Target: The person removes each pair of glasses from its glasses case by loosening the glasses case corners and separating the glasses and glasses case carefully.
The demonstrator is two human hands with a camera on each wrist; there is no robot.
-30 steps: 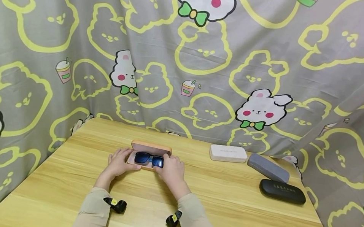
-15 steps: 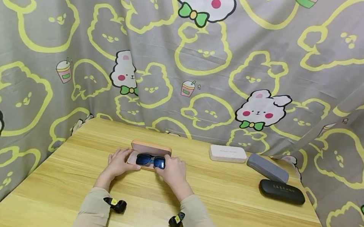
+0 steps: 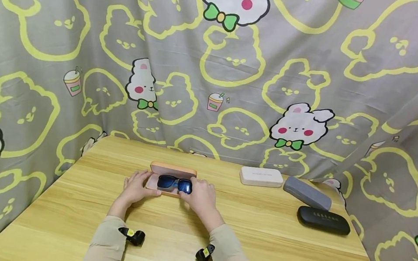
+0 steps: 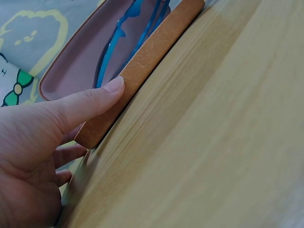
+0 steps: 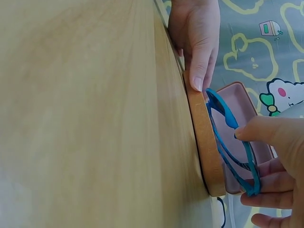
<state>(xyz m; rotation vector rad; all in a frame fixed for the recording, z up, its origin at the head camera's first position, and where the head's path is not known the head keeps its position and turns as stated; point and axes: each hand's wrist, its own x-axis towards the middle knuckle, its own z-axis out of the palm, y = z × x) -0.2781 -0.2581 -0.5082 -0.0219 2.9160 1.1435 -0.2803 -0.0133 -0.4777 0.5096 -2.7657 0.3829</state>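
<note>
An orange eyeglass case [image 3: 178, 168] with a pinkish lining lies on the table, its lid raised at the back. Dark-lensed sunglasses [image 3: 165, 182] with blue inner frames are at the opening of the case, lenses facing up in the head view. My left hand [image 3: 137, 188] holds the case's left end; in the left wrist view its thumb [image 4: 102, 95] presses the front wall and other fingers reach behind the end. At the right end, my right hand [image 3: 202, 198] pinches the sunglasses [image 5: 249, 164] by their blue frame. Part of the right lens edge is hidden behind those fingers.
Three closed cases lie at the back right: a white one [image 3: 261, 177], a grey-blue one [image 3: 308, 193] and a black one [image 3: 324, 220]. A patterned curtain [image 3: 236, 72] hangs behind the wooden table [image 3: 275, 258].
The sunglasses have shifted slightly to the right over the case, and my right hand has moved right with them. My left hand stays on the case's left end.
</note>
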